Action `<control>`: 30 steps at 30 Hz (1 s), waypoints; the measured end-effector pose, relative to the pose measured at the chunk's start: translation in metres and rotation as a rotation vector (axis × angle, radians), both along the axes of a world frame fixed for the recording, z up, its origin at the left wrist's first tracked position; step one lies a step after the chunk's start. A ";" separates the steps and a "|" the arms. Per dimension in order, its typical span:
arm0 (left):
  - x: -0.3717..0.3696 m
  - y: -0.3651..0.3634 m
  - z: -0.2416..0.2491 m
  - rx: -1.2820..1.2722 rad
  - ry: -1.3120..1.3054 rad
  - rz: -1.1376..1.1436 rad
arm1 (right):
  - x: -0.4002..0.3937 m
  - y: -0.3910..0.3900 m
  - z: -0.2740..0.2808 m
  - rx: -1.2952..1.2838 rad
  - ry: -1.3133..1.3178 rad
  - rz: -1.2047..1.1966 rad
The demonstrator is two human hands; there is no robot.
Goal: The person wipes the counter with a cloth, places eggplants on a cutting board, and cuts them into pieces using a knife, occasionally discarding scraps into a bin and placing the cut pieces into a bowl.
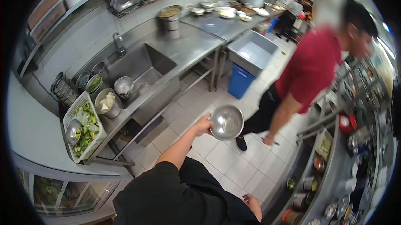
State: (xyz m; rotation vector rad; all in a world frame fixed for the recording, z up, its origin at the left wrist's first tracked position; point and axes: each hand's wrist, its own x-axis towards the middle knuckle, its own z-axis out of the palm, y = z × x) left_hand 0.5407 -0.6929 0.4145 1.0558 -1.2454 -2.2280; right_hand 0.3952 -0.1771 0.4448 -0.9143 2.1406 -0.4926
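Observation:
My left hand (203,125) grips the rim of a shiny steel bowl (227,122), held out over the tiled floor. No food shows inside the bowl. Low by my body hangs my right hand (252,205), its fingers loosely apart and nothing visible in them. To the left, a white perforated basket (97,140) of cut green vegetables (87,120) stands at the end of the sink counter, with another metal bowl (73,132) lying in it. Beside the basket is a steel pot (115,111) with pale pieces inside.
A person in a red shirt (311,64) passes close on the right. Past the sink (144,64) stand a grey tub (252,51) and a blue bin (241,82). Steel shelving with containers (311,183) lines the right. Another person (291,14) works far back.

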 end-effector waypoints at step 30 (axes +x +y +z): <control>0.403 -0.570 -0.252 0.324 0.044 0.736 | 0.136 -0.172 -0.187 0.465 0.061 -0.268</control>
